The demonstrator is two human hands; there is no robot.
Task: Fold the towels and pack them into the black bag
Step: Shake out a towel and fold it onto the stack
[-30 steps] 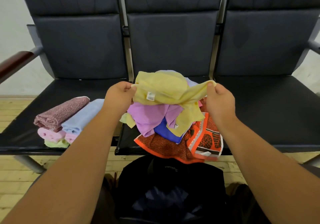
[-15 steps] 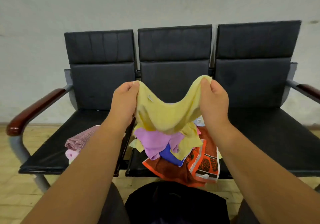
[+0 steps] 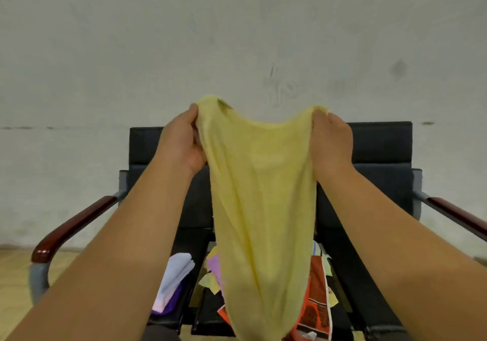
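Pinches yellow towel by its top corners with left hand and right hand, frame centre. Likely light, soft, limp; best gripped at corners.

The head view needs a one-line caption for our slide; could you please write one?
Left hand and right hand hold a yellow towel up by its top corners, above loose towels on seats.

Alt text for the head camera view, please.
The left hand and right hand pinch a yellow towel by its top corners, hanging it in front of a pile of loose towels on a black bench. Folded towels lie beside.
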